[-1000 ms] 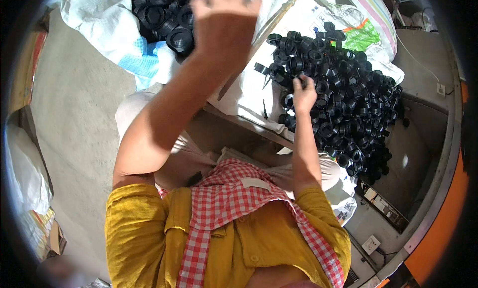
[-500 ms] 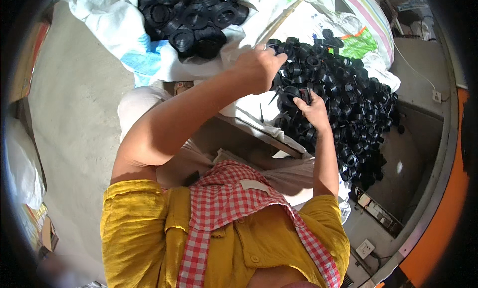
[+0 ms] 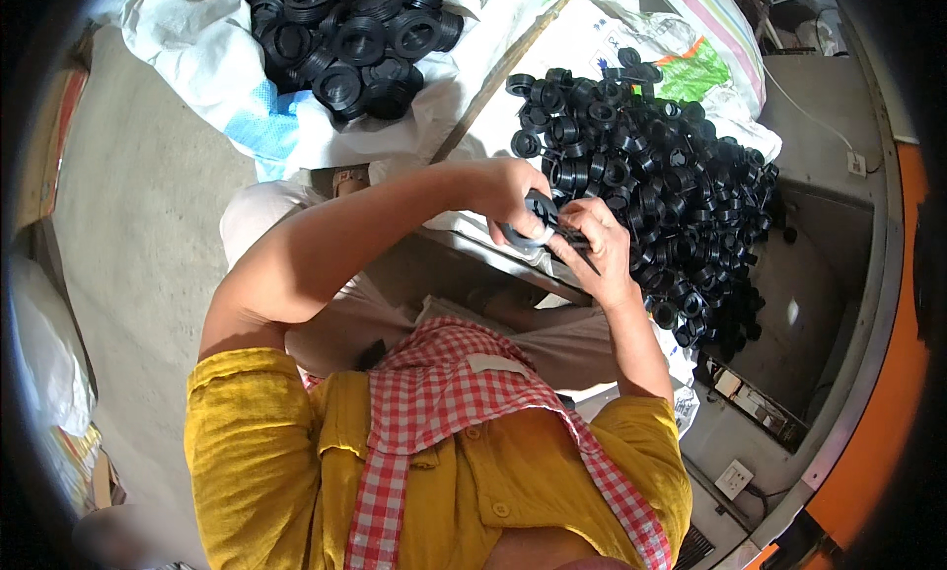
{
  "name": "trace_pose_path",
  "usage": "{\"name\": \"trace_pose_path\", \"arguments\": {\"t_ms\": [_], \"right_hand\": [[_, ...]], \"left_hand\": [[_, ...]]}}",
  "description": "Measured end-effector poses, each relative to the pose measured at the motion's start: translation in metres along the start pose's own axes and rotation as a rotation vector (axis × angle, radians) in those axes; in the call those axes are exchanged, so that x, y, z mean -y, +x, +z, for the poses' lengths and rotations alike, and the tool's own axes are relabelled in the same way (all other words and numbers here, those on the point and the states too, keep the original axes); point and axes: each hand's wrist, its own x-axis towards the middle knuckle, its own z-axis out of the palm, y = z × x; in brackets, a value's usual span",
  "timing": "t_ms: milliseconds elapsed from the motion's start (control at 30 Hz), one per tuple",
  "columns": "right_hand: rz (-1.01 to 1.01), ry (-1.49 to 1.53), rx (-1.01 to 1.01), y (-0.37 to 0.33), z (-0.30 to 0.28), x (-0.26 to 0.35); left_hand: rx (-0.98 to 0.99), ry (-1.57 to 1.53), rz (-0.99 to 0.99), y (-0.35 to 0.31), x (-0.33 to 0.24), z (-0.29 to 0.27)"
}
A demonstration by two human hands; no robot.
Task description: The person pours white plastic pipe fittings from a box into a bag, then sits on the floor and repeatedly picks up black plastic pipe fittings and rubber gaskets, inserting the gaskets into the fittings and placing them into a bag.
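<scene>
My left hand [image 3: 515, 203] is closed around a black plastic ring-shaped part [image 3: 542, 213], held up in front of the pile's near left edge. Right beside it, my right hand [image 3: 604, 243] is closed with its fingertips close to the ring. A slender dark pointed piece [image 3: 584, 256] sticks out from my right fingers; its kind is hidden by the grip. Behind both hands spreads a large heap of small black ring-shaped plastic parts [image 3: 681, 195] on white sheeting. Whether the pointed piece touches the ring, I cannot tell.
Larger black threaded rings [image 3: 360, 39] fill an opened white sack [image 3: 187, 52] at the far left. A wooden strip [image 3: 503, 72] lies between the two piles. At right are a metal frame [image 3: 873, 264], an orange panel [image 3: 912, 373] and a socket [image 3: 733, 479].
My left hand has come down and nearer from above the heap, and now grips the ring. My right hand has moved slightly left and nearer, bringing both hands together.
</scene>
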Motion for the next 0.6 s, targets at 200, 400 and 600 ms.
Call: {"name": "trace_pose_path", "arguments": {"t_ms": [200,400,600], "right_hand": [[0.981,0.913,0.172,-0.020,0.009,0.009],[0.931,1.736,0.273,-0.056,0.011,0.013],[0.852,1.836,0.406,-0.059,0.007,0.010]], "left_hand": [[-0.256,1.158,0.877,-0.001,-0.002,0.002],[-0.373,1.346,1.283,-0.009,-0.029,0.024],[-0.507,1.328,1.476,-0.007,-0.035,0.030]]}}
